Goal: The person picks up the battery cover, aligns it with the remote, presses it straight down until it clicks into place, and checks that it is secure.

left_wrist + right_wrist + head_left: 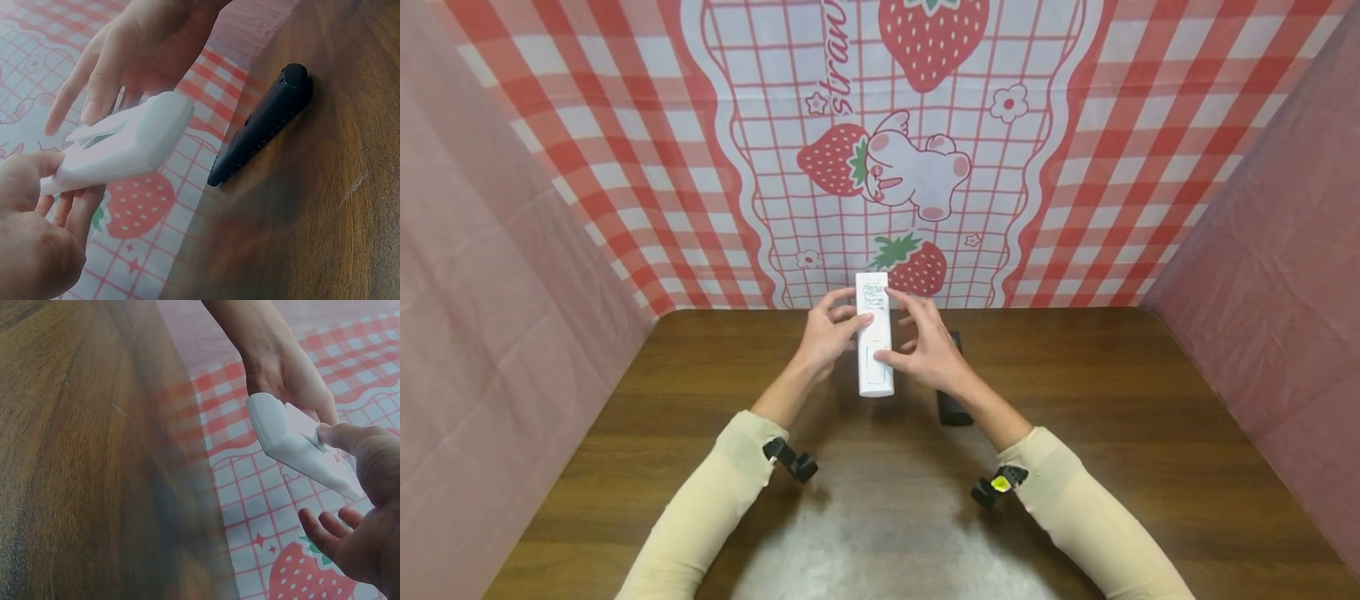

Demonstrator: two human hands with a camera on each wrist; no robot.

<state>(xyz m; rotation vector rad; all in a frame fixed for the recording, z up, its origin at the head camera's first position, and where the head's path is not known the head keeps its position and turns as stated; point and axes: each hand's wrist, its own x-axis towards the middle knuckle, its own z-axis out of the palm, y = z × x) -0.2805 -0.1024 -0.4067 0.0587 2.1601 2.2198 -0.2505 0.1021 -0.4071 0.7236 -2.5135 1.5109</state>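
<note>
Above a brown wooden table [1075, 433], a white remote control [874, 333] is being held lifted, gripped by the left hand [829, 337] and pinched by the right hand [928, 350]. A black remote [953, 407] is lying flat on the table just beside the right hand, before a strawberry-print backdrop [917, 125].

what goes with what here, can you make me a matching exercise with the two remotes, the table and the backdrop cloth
Things:
1. white remote
2. black remote
3. table
4. cloth

States:
A. hangs behind, red checks and strawberries
B. lies flat on the wood
C. held up between both hands
D. dark brown wood grain

Pairs: 1-C, 2-B, 3-D, 4-A
</note>
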